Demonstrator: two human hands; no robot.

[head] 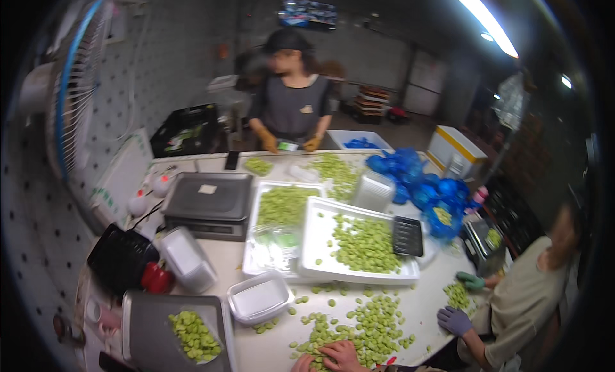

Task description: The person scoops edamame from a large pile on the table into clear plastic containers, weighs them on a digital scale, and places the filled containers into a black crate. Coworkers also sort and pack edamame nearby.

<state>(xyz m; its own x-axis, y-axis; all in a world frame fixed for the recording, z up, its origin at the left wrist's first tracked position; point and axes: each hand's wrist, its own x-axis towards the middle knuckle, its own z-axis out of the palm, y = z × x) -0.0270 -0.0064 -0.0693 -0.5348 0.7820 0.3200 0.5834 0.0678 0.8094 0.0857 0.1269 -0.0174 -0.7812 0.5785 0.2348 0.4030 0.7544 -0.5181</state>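
Observation:
At the bottom edge, my right hand (340, 356) rests low over a loose pile of shelled green broad beans (372, 326), its fingers touching some of them. Just left of it, my left hand (302, 364) shows only in part, cut off by the frame, at the pile's near edge. Whether either hand grips beans cannot be made out. Left of the hands, a clear plastic tray of beans (196, 336) sits on a weighing scale (139, 324). A stack of clear plastic trays (260, 297) stands between the scale and the pile.
White foam boxes (312, 271) of beans stand mid-table, one overlapping another; a black tray (408, 236) lies inside. Behind are a second scale (206, 199) and blue plastic bags (427, 189). Gloved co-workers stand across the table (293, 103) and at right (523, 300). A fan (79, 93) is left.

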